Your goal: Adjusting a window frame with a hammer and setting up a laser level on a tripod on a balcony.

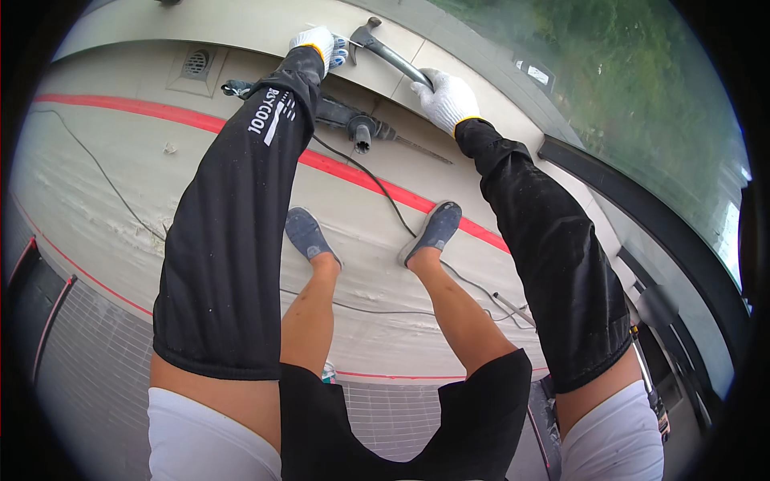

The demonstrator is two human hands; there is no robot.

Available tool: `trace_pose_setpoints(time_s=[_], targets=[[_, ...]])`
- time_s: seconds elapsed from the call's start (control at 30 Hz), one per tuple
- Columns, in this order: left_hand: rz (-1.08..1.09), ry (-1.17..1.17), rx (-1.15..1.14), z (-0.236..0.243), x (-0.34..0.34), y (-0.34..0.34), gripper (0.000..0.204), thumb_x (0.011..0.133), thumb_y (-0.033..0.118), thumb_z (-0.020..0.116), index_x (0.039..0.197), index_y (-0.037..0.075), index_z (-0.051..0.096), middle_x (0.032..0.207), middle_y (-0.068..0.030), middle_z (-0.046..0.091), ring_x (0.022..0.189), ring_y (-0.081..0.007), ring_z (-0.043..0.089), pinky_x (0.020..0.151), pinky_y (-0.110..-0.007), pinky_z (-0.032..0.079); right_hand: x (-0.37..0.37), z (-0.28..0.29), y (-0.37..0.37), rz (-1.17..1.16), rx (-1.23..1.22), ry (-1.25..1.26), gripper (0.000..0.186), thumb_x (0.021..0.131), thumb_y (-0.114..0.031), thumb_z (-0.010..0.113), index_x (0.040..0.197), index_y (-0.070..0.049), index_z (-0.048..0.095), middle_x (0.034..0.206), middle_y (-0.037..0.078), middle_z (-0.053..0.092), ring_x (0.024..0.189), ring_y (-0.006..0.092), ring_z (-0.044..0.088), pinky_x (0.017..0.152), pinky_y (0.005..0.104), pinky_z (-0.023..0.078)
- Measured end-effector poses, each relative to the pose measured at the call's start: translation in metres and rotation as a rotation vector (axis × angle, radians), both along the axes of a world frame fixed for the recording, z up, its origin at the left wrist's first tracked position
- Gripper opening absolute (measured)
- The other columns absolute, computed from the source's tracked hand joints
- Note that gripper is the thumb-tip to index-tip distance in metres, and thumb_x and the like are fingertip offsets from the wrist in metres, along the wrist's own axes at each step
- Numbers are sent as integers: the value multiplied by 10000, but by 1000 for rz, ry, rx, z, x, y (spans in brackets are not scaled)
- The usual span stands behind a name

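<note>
My right hand, in a white knit glove, is wrapped round the handle of a claw hammer. The hammer's metal head lies to the upper left, close beside my left hand. That hand wears a white glove with blue grip dots, and its fingers are closed. A thin pale piece sticks out from them toward the hammer head; its kind is too small to tell. Both hands are over a light tiled ledge by the window. Below them a dark rotary hammer drill with a long bit lies on the floor.
A black cord runs from the drill between my feet. Red tape crosses the pale floor covering. A floor drain sits at upper left. The dark-framed window stands at right. Another cable lies at left.
</note>
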State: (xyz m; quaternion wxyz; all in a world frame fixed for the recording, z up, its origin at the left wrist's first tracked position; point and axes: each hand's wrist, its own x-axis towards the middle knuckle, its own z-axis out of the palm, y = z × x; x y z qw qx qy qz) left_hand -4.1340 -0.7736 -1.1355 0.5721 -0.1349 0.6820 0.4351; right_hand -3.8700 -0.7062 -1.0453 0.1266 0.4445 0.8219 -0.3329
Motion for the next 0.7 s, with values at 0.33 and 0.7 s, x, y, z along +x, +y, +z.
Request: trace_pose_setpoints(time_s=[0.33,0.7], targets=[[129,347,85,84,40,-91,353,1048,284,510,1176,-29,613,960,-167,735,651,-219,684,563,-328,556,8,20,-39,-45,419,4,523,832,-161,694,1330,-53,578,1157,199,636,1098,370,619,945,459,509],[112,197,-582,270,134,-459,295,1031,256,453,1081,13,611,802,-127,681,494,-210,592,415,-348,457,226,268,-235,-394,-205,-410,441,868,-260,632,1239,-23,657,1183,259,671,1113,392,652,978,439,516]])
